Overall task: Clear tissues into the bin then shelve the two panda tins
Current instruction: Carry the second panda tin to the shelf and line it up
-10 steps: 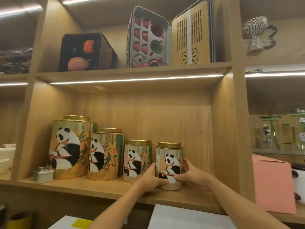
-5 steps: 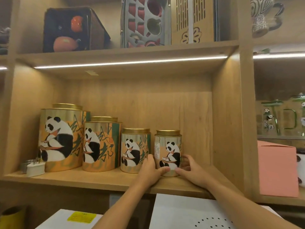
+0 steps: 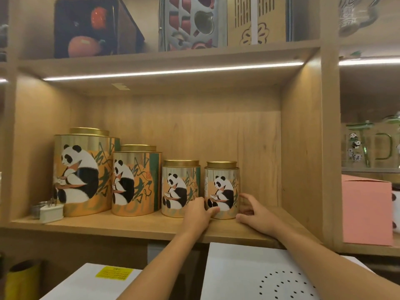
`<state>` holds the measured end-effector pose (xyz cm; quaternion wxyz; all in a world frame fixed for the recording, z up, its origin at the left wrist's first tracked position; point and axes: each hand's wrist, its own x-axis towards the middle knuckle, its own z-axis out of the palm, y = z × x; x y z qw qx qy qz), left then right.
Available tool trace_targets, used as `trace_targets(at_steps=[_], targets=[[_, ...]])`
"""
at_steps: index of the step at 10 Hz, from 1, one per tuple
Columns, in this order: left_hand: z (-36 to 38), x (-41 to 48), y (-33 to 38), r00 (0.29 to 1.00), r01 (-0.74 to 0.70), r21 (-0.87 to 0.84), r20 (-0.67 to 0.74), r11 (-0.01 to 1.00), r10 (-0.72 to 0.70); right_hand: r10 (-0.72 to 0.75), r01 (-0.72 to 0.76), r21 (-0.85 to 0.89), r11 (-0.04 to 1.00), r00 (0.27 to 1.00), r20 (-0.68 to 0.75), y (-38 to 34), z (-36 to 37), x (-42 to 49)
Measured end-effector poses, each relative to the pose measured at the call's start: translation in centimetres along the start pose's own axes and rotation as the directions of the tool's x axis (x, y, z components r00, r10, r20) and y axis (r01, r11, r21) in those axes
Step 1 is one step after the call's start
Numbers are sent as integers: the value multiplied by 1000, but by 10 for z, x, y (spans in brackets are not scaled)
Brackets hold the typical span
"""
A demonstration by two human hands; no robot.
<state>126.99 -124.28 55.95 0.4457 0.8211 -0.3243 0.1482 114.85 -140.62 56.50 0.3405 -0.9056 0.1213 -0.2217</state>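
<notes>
Four gold-lidded panda tins stand in a row on the wooden shelf [image 3: 129, 224], shrinking in size from left to right. The smallest panda tin [image 3: 223, 185] stands upright at the right end, next to the second small tin [image 3: 179, 187]. My left hand [image 3: 198, 215] reaches between these two tins, its thumb pressed on the smallest tin's lower front. My right hand [image 3: 257, 215] lies on the shelf just right of that tin, fingers spread and slightly off its side. No tissues or bin are in view.
The medium tin [image 3: 136, 180] and large tin [image 3: 84, 169] fill the shelf's left half, with a white plug adapter [image 3: 50, 213] at the far left. The cubby's side wall [image 3: 303, 159] is close on the right. A pink box [image 3: 365, 211] sits beyond it. White boxes [image 3: 249, 273] lie below.
The smallest tin has been pushed further back on the shelf. My right hand has loosened from its side and spread its fingers. The camera view tilted downward.
</notes>
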Motion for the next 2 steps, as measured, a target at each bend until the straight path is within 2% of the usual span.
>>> trace_targets(at_steps=[2], targets=[[-2, -2, 3, 1000, 6, 49, 27, 999, -7, 8, -8, 58, 998, 1000, -1, -4, -9, -3]])
